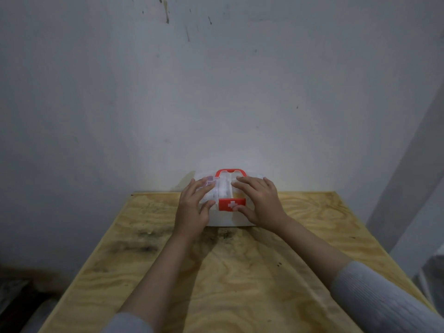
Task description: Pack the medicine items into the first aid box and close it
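At the plywood table's (pixel 240 272) far edge, the first aid box (pixel 223 218) is pressed under the left hand (pixel 193 207) and right hand (pixel 260 203), fingers spread flat on its lid (pixel 224 186).

You have a plywood table (pixel 240 272) filling the lower centre, its grain stained dark at centre left. A pale wall (pixel 216 92) spans the upper frame, flecked near the top. Lower left: dim, possibly floor clutter.

White box, red trim, on pale wood

The box (pixel 222 218) is white with a clear lid, red handle (pixel 230 171) and red latch (pixel 231 204) bearing a white cross; the surface (pixel 240 272) shows yellowish swirling grain with dark stains.
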A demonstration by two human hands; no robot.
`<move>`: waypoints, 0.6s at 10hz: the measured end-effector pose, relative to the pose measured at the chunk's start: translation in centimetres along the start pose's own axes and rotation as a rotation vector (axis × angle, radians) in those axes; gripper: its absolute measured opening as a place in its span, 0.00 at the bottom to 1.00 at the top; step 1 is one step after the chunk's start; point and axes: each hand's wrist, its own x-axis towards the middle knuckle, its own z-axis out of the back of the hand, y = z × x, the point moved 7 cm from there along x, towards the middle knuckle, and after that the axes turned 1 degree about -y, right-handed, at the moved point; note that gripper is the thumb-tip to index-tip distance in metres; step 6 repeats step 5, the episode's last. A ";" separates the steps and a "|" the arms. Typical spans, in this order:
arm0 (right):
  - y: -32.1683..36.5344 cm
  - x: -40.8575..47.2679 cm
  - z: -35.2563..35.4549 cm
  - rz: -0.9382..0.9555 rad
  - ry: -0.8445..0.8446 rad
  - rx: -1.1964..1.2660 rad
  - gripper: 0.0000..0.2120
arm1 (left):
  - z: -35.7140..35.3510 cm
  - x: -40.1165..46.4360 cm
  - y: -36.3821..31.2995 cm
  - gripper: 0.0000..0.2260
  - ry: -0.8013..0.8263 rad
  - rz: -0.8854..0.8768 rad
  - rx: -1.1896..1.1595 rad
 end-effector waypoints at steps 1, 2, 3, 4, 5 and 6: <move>-1.2 1.7 -0.8 -0.058 0.060 0.007 0.25 | -1.0 1.9 0.7 0.18 0.030 0.023 0.033; -1.5 2.5 -1.2 -0.049 0.093 -0.019 0.25 | -1.4 2.8 1.0 0.18 0.039 0.054 0.117; -1.0 2.5 -0.7 -0.086 0.199 -0.036 0.26 | -1.6 3.0 0.9 0.19 0.152 0.120 0.164; 0.5 3.2 2.2 -0.227 0.205 0.185 0.29 | -0.5 3.5 -0.1 0.30 0.263 0.183 0.166; 2.7 3.3 14.0 -0.236 -0.445 0.525 0.20 | 4.4 1.0 -0.5 0.36 0.103 0.132 0.090; 2.7 3.3 14.0 -0.236 -0.445 0.525 0.20 | 4.4 1.0 -0.5 0.36 0.103 0.132 0.090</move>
